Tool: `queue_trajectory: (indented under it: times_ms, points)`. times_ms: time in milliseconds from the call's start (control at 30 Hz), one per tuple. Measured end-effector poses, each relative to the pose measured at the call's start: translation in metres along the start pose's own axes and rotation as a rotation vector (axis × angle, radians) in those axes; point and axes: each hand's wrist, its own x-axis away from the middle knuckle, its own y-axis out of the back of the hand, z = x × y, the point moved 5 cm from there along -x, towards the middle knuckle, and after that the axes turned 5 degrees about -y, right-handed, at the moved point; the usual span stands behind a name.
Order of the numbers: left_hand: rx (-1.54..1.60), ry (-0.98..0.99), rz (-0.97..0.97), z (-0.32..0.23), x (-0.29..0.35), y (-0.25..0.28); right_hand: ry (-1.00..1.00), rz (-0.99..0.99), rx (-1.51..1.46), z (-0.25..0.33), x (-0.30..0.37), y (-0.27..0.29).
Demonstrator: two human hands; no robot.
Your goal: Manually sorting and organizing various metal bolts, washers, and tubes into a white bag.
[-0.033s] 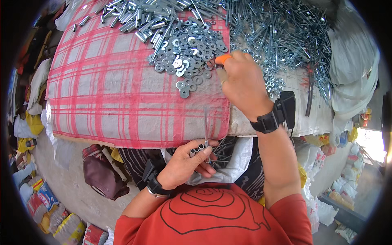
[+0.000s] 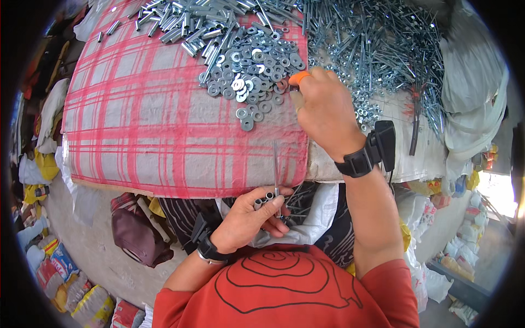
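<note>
Near the table's front edge, my left hand [image 2: 245,218] is closed around several short metal tubes [image 2: 258,204] and a thin metal rod [image 2: 276,164] that points up and away. My right hand [image 2: 328,115] reaches over the table at the right side of a pile of flat washers [image 2: 257,65]. An orange finger cover [image 2: 298,78] is on one of its fingers, close beside the washers. The fingers are bent together; what they pinch, if anything, is hidden. Below my left hand, a white sack [image 2: 322,213] in my lap holds more metal rods.
Loose metal tubes [image 2: 186,27] lie behind the washers on a red checked cloth [image 2: 136,120]. To the right are heaps of thin bolts [image 2: 377,38] and small nuts [image 2: 367,116], with a dark stick [image 2: 414,126]. A maroon bag [image 2: 136,235] hangs below the table's left front.
</note>
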Motion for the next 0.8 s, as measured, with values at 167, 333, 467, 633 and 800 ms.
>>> queue_trajectory:
  times_ms: [167,333,467,633,800]
  points:
    - [-0.067,-0.024,-0.018,-0.001,0.001,0.0,0.005,-0.072,0.075,-0.002,0.015,0.007]
    - [-0.122,-0.057,-0.014,0.0,-0.004,0.002,-0.18,-0.133,-0.291,0.006,0.048,0.02]
    - [-0.187,-0.074,-0.003,0.004,-0.006,0.001,-0.292,-0.021,-0.53,0.017,0.072,0.029]
    - [-0.226,-0.121,0.012,0.009,-0.007,-0.002,-0.191,-0.117,-0.45,0.024,0.096,0.04]
    - [-0.381,-0.224,-0.01,0.008,-0.007,-0.009,-0.458,-0.11,-0.789,0.014,0.118,0.048]
